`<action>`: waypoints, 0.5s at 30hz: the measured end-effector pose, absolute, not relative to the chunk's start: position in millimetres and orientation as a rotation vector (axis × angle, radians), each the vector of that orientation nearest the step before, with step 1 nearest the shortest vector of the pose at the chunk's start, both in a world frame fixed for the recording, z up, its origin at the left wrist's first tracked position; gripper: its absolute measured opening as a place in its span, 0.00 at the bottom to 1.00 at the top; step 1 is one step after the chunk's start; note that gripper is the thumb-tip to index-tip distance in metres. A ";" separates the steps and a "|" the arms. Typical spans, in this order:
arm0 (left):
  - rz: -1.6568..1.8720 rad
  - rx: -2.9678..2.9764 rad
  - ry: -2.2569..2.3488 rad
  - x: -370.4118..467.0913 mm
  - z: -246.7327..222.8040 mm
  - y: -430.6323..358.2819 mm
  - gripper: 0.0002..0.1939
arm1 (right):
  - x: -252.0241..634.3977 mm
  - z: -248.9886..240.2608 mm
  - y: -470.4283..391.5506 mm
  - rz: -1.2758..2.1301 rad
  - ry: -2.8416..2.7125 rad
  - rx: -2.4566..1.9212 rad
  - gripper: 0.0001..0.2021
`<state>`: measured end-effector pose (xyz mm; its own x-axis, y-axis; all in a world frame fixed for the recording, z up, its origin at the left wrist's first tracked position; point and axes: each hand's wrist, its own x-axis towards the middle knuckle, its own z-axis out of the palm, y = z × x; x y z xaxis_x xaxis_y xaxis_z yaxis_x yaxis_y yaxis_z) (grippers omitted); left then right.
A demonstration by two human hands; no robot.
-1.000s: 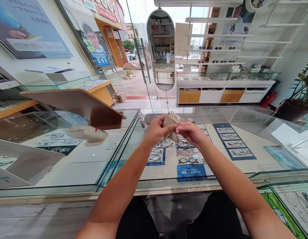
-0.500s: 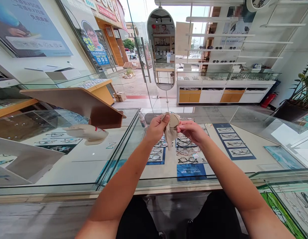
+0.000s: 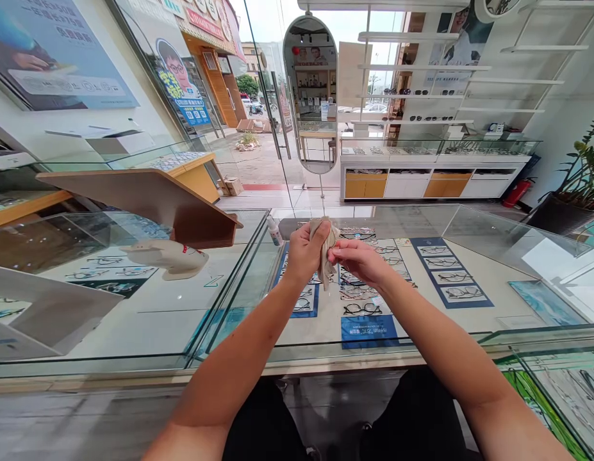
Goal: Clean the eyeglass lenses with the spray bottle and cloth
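Far to the left of the hands is a brown board (image 3: 133,192). Just left of the left hand stands a small spray bottle (image 3: 274,232). The left hand (image 3: 304,255) is closed around a tan cloth (image 3: 327,266), thumb on top. The cloth hangs down between the hands, over the glass case (image 3: 297,353). The right hand (image 3: 358,257) has its thumb and fingertips close together at the cloth's right edge; I cannot tell what they grip. Below it lie black eyeglasses (image 3: 363,309). Right of it is a blue strip (image 3: 451,257) with more eyeglasses.
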<state>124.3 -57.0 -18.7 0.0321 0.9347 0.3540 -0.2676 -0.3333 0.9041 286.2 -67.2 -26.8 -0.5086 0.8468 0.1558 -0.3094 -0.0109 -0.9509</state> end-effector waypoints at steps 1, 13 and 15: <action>1.516 1.270 0.778 123.9 -20.1 -55.0 0.35 | 285.2 -27.8 -67.2 1.661 -1.386 -0.601 0.17; 1.300 0.730 0.613 115.4 -9.0 -34.7 0.18 | 302.8 -20.7 -59.3 1.103 -1.419 -0.834 0.12; 1.273 0.662 0.591 116.8 -4.0 -38.0 0.20 | 301.7 -22.5 -63.9 0.703 -1.604 -0.955 0.11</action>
<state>116.8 -38.0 -4.0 0.1975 0.9796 -0.0378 -0.6607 0.1615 0.7331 301.7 -63.9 -22.5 -0.0881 0.8645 0.4948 0.2226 0.5012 -0.8362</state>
